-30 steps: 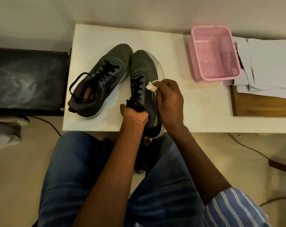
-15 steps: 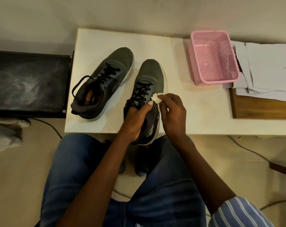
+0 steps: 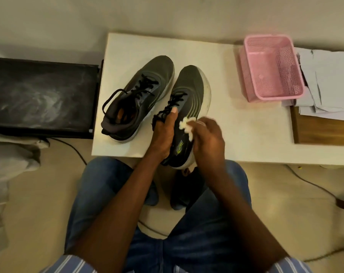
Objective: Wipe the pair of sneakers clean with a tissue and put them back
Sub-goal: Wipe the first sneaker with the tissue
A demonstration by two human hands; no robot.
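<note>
Two dark grey sneakers with black laces and white soles are on the white table (image 3: 236,134). The left sneaker (image 3: 139,95) lies flat, toe pointing away. The right sneaker (image 3: 189,99) has its heel hanging over the table's front edge. My left hand (image 3: 164,133) grips this sneaker around its collar, thumb up along the laces. My right hand (image 3: 208,138) holds a crumpled white tissue (image 3: 187,126) against the sneaker's right side, near the green logo.
A pink mesh basket (image 3: 273,67) stands at the table's back right, beside a stack of grey papers (image 3: 328,79) on a wooden board (image 3: 321,131). A black panel (image 3: 41,97) sits left of the table. Cables (image 3: 315,186) run across the floor.
The tissue and my right hand have moved down the sneaker's right side toward the heel. My left hand has shifted its grip on the collar, and the sneaker's tilt has changed.
</note>
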